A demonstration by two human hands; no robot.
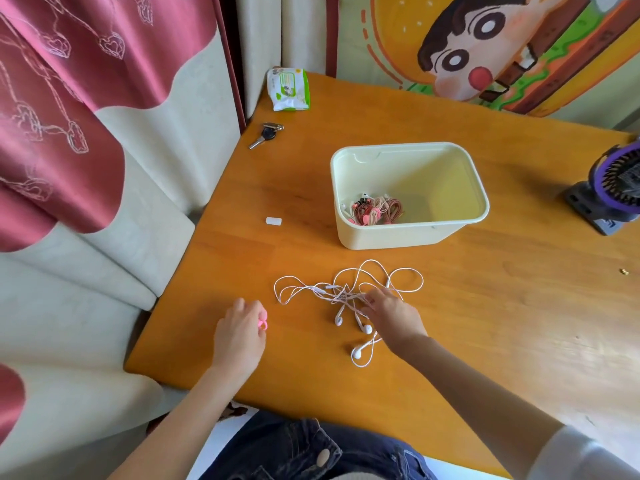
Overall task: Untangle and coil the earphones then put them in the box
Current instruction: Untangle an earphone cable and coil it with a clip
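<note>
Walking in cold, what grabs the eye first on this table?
A tangle of white earphones sprawls on the orange wooden table, the right hand grasping its wires. Behind stands a pale box already holding coiled earphones, while the left hand holds a small pink thing.

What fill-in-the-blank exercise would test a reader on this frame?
1. The tangled ____ earphones lie on the table, in front of the box.
2. The right hand pinches the earphones, while the left hand holds a small item coloured ____.
3. On the near side of the wipes pack, at the table's far left, lies a metal ____.
Missing words: white; pink; key.
</note>
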